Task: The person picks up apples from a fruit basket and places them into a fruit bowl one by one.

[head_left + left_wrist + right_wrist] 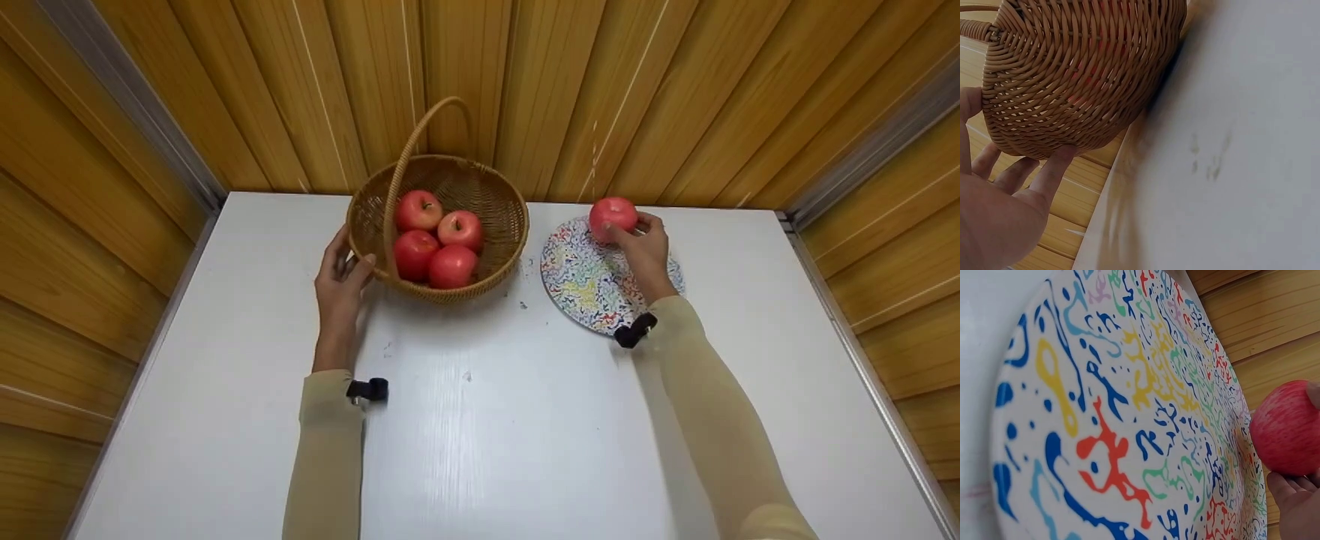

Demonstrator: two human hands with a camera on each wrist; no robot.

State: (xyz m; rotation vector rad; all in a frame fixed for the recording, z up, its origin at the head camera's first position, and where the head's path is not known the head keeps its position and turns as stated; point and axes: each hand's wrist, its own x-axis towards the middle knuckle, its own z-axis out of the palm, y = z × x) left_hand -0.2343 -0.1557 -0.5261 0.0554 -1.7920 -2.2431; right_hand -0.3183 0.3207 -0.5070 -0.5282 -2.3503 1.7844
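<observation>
A brown wicker basket (491, 196) with a tall arched handle stands at the back, left of centre, with several red apples (453, 266) inside. My left hand (340, 289) holds its left side, thumb near the rim; the left wrist view has fingertips (1062, 154) against the woven wall (1084, 67). Over the far part of a round, flat plate (574, 281) with colourful squiggles, my right hand (649, 247) grips another red apple (613, 217). In the right wrist view, this apple (1287, 428) shows beside the far rim of the plate (1089, 371), with fingers underneath it.
Both things are on a white table (480, 435), close to its back edge. Wood-patterned panels (562, 90) rise behind it and on both sides. Black straps with small camera mounts (367, 389) are on both wrists.
</observation>
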